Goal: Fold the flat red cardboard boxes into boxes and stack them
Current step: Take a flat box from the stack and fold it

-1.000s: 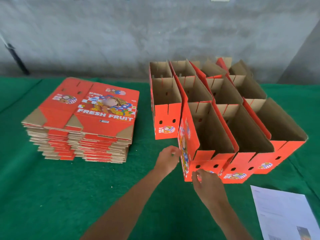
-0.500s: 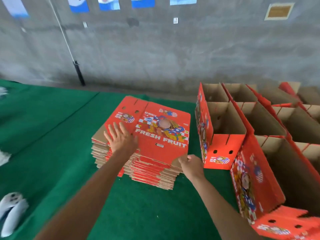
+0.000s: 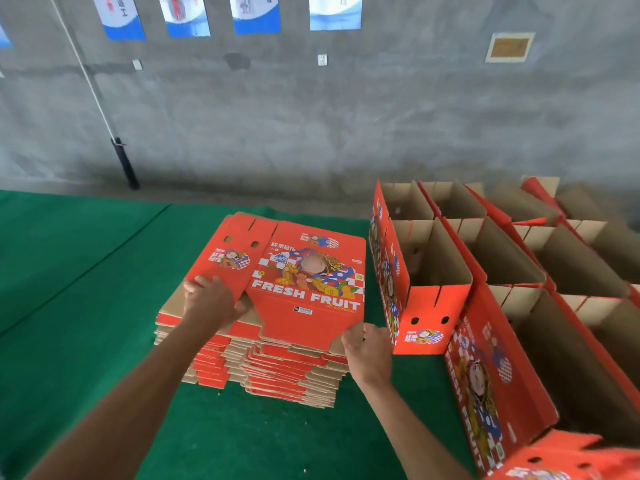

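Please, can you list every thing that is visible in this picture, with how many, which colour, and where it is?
top flat box: one, red with FRESH FRUIT print, on the pile, near edge lifted.
pile of flat boxes: one pile, count unclear, red and brown, table centre.
folded boxes: several, red outside, brown inside, open tops, in rows at the right.
table cover: one, green.
wall: grey concrete, behind.
posters: at least four, blue and white, top of wall.
plaque: one, pale frame, wall right.
pole: one, white with black foot, leaning at the wall.
left hand: grips the top flat box's near left flap.
right hand: grips its near right corner.
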Demonstrator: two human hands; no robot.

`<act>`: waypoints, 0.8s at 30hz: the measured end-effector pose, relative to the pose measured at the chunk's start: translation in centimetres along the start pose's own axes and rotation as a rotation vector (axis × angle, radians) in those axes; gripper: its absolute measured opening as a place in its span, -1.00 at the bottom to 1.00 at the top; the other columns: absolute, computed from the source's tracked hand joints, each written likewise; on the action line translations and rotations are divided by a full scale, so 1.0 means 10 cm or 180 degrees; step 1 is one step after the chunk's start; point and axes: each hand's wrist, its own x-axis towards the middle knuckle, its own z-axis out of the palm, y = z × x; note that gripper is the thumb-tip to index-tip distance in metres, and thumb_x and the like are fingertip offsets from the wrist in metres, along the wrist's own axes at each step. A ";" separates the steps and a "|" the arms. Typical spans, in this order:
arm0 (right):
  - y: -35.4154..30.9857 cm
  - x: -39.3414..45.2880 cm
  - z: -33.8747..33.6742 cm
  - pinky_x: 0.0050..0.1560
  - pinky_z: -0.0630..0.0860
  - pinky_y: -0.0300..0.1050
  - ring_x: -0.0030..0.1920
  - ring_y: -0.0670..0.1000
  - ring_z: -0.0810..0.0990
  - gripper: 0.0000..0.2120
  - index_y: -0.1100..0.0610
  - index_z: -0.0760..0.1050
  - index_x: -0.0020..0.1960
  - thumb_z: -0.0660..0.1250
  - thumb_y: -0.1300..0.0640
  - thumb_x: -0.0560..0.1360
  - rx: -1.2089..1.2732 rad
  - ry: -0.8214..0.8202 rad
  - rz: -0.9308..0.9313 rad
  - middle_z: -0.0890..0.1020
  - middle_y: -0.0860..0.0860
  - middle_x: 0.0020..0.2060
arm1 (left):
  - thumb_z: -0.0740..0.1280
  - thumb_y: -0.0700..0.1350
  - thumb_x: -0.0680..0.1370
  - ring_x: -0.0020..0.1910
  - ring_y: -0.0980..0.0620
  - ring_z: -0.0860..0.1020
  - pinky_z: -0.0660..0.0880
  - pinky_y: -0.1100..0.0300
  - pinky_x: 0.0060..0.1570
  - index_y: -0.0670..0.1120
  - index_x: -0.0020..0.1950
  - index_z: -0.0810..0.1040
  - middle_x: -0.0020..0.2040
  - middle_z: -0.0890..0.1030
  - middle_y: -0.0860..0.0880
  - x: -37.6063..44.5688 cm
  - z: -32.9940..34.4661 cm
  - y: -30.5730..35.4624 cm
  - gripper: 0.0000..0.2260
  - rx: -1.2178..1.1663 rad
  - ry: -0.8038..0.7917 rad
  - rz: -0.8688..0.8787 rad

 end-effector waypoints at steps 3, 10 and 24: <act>-0.07 -0.05 -0.06 -0.21 0.49 -0.30 -0.10 -0.15 0.57 -0.74 0.02 0.47 0.01 0.48 -0.09 0.52 0.0452 -0.0027 0.0110 0.58 -0.09 -0.03 | 0.14 0.16 0.66 0.53 -0.53 0.17 0.30 -0.26 0.48 -0.35 0.62 -0.07 0.57 0.09 -0.48 -0.01 -0.09 0.06 -0.22 -0.0263 0.0012 -0.0200; -0.27 -0.27 -0.55 -0.04 0.67 -0.16 0.01 -0.10 0.68 -0.69 -0.04 0.39 0.27 0.42 0.09 0.60 0.1272 0.0101 -0.0263 0.64 -0.13 0.04 | 0.23 -0.19 0.60 0.20 -0.25 0.59 0.53 0.00 0.17 -0.23 0.33 0.55 0.27 0.61 -0.30 -0.51 -0.79 0.04 -0.68 -0.1442 0.0028 0.0373; -0.76 -1.31 -2.79 0.07 0.65 -0.12 0.07 -0.05 0.66 -0.69 -0.01 0.53 0.39 0.24 0.13 0.67 0.0143 0.0727 -0.0845 0.68 -0.03 0.11 | 0.36 0.25 0.41 -0.37 -0.21 0.57 0.54 -0.04 -0.32 -0.16 -0.36 0.57 -0.44 0.60 -0.10 -2.61 -1.63 0.17 -0.54 -0.3233 0.1623 0.0469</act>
